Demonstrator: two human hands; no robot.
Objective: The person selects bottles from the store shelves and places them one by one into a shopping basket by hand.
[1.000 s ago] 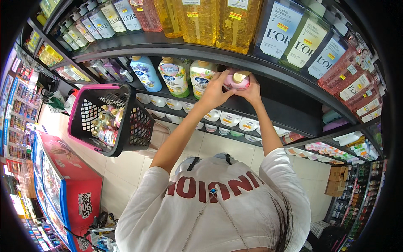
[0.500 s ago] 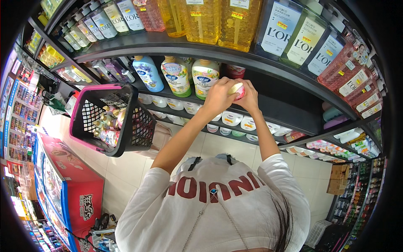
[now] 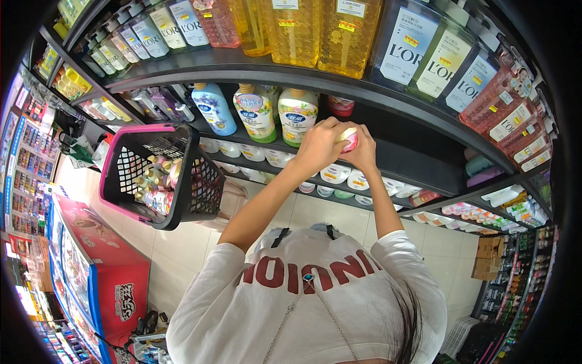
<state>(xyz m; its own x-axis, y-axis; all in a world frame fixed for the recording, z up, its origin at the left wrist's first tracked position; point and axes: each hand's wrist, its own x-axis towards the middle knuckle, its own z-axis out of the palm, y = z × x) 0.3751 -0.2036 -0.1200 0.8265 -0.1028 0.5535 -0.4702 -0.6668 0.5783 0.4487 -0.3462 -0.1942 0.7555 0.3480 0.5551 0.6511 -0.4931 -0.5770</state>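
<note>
both hands have carried the pink bottle [image 3: 348, 141] further right along the dark shelf [image 3: 418, 161] since a second ago. it is small and round, pink with a pale cap, mostly hidden by fingers. the left hand [image 3: 318, 145] and right hand [image 3: 362, 151] are cupped around it, pressed together, just right of the green-and-white bottle [image 3: 297, 115]. the black and pink basket [image 3: 159, 176] hangs well left of that.

Glossy plastic bottle [image 3: 347, 139], matt black shelf [image 3: 418, 159].
</note>
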